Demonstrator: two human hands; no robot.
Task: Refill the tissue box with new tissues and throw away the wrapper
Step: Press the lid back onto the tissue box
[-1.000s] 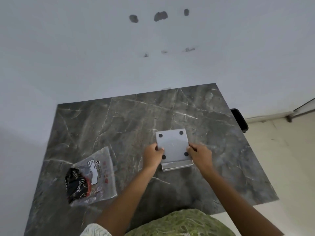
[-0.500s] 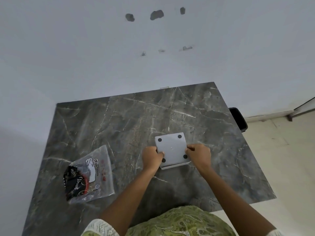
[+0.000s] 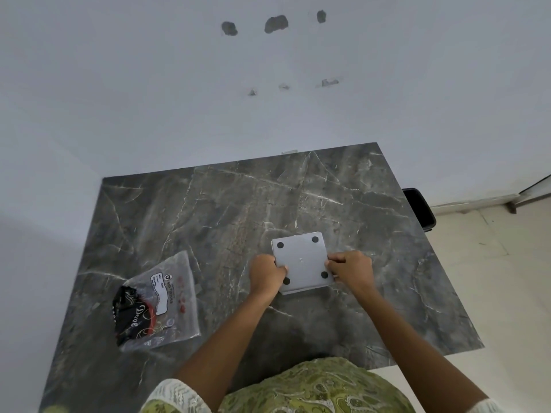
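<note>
Tissue box: mid-tabletop, upside down, drawn nearer you since a second ago | your left hand, right hand: both clamp its base panel, probably sliding it off | wrapper: left, untouched.

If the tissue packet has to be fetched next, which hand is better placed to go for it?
Probably the left hand. The tissue packet lies on the table to its left; the right hand sits on the box's far side and would have to cross.

Green paisley garment, white lace cuffs
</note>
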